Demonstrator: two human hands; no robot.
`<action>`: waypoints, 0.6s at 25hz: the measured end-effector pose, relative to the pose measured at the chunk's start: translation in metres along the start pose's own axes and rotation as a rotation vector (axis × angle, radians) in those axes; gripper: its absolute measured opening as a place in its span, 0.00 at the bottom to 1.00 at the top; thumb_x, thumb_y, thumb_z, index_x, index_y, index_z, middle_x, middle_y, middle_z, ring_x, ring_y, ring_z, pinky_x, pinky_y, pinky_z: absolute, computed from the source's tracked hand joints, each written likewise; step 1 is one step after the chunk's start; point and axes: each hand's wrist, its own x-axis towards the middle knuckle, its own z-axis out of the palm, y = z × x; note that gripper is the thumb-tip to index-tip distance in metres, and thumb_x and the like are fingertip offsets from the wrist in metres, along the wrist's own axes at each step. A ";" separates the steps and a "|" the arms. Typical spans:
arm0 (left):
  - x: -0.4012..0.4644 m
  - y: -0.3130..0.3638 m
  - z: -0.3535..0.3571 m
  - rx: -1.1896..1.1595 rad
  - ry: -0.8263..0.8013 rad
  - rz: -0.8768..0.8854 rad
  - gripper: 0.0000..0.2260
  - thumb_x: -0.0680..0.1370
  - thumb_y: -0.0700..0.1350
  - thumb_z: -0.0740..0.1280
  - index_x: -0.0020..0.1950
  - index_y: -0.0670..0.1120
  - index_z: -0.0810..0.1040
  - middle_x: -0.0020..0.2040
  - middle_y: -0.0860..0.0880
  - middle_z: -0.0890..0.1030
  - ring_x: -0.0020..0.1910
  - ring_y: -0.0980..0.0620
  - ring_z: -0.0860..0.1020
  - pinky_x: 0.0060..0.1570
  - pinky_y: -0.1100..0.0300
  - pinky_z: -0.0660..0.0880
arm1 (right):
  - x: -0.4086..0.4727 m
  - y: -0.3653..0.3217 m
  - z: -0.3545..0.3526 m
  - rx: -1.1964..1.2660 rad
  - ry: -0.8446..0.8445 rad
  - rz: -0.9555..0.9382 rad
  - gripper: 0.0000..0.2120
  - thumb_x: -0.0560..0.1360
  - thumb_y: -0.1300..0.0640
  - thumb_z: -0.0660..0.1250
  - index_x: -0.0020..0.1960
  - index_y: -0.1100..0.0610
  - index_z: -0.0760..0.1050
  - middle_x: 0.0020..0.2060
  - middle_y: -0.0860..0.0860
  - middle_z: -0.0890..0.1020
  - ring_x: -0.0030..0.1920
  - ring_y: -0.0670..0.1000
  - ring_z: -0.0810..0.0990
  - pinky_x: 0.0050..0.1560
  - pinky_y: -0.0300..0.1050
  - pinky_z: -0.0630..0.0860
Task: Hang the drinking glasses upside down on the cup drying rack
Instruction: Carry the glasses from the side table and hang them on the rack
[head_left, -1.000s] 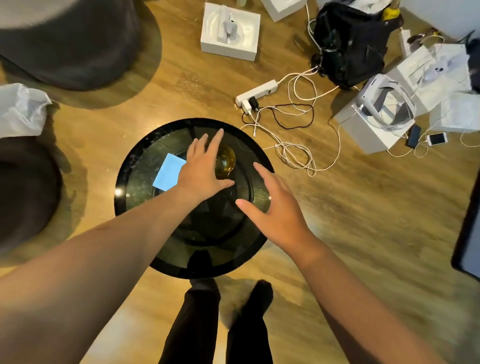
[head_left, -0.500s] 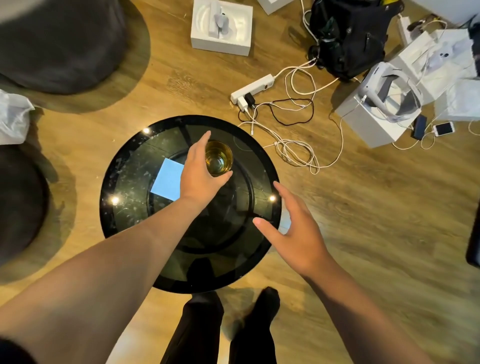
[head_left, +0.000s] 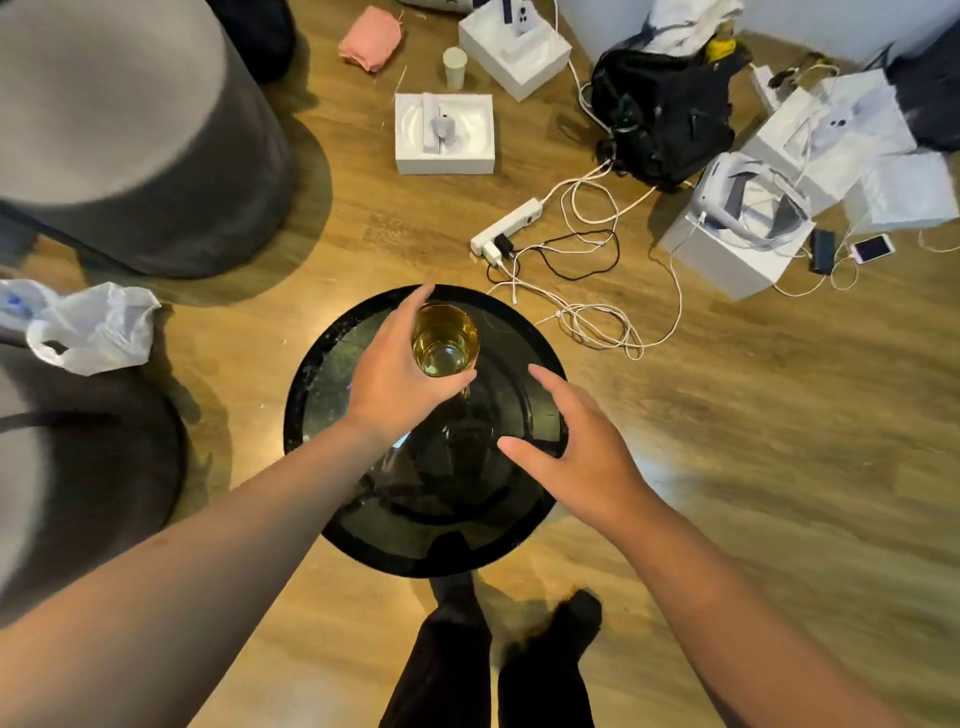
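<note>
Above the round black glass tabletop (head_left: 322, 384), left hand (head_left: 397, 376) grips upright amber drinking glass (head_left: 444, 340), mouth up; right hand (head_left: 576, 447) hovers just beside, fingers spread, empty; rack unseen.

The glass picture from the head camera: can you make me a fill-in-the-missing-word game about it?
1. The drinking glass is held by the ____ hand.
2. The glass's opening faces ____, toward the camera.
3. The right hand holds ____; its fingers are spread above the round black table.
4. The crumpled cloth on the floor is ____ in colour.

Missing words: left; up; nothing; pink
</note>
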 end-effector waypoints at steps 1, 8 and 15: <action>-0.007 0.013 -0.016 0.024 -0.004 0.024 0.48 0.65 0.65 0.80 0.79 0.68 0.58 0.75 0.62 0.70 0.73 0.57 0.70 0.67 0.54 0.73 | -0.005 -0.017 -0.007 -0.005 0.003 -0.021 0.38 0.76 0.42 0.76 0.81 0.37 0.61 0.77 0.42 0.68 0.76 0.48 0.68 0.72 0.53 0.73; -0.058 0.126 -0.108 0.072 0.080 0.122 0.48 0.64 0.65 0.81 0.78 0.64 0.60 0.72 0.61 0.72 0.69 0.58 0.72 0.62 0.50 0.79 | -0.065 -0.126 -0.076 -0.063 0.071 -0.137 0.42 0.74 0.42 0.77 0.82 0.39 0.60 0.79 0.44 0.67 0.78 0.51 0.66 0.70 0.52 0.71; -0.117 0.243 -0.197 0.089 0.192 0.268 0.49 0.62 0.68 0.80 0.78 0.64 0.61 0.74 0.58 0.73 0.71 0.53 0.73 0.61 0.57 0.75 | -0.147 -0.195 -0.138 -0.038 0.167 -0.236 0.46 0.71 0.42 0.80 0.81 0.36 0.59 0.80 0.46 0.67 0.77 0.52 0.69 0.66 0.52 0.74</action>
